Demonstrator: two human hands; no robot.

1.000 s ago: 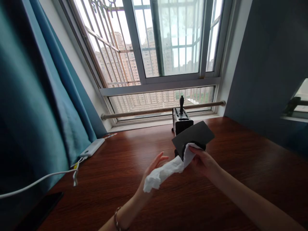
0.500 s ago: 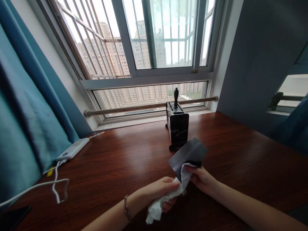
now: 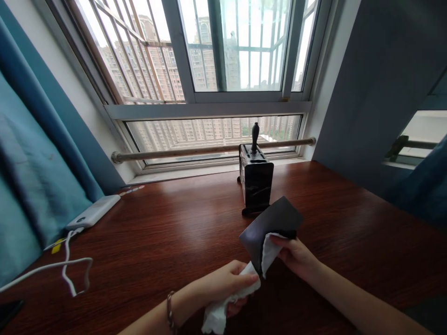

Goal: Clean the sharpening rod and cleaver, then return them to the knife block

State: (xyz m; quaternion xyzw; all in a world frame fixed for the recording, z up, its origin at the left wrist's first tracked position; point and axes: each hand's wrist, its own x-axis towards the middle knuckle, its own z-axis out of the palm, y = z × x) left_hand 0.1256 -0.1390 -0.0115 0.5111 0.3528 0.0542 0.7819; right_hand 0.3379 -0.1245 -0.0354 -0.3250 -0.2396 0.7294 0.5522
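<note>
Sheet, flat, dark grey, rectangular (image 3: 270, 223): lower centre right of the frame, tilted, raised above the reddish-brown wooden table (image 3: 167, 223). Right hand (image 3: 296, 255): thumb and fingers pinching a white tissue fold (image 3: 270, 253) against the sheet's lower edge. Left hand (image 3: 226, 281), lower centre: fingers closed on a crumpled white tissue strip (image 3: 215, 316) (whether joined to the fold, one cannot tell). Black upright box with slotted top (image 3: 258, 186): centre right, behind the sheet. White rectangular power bank (image 3: 96, 211): left side.
</note>
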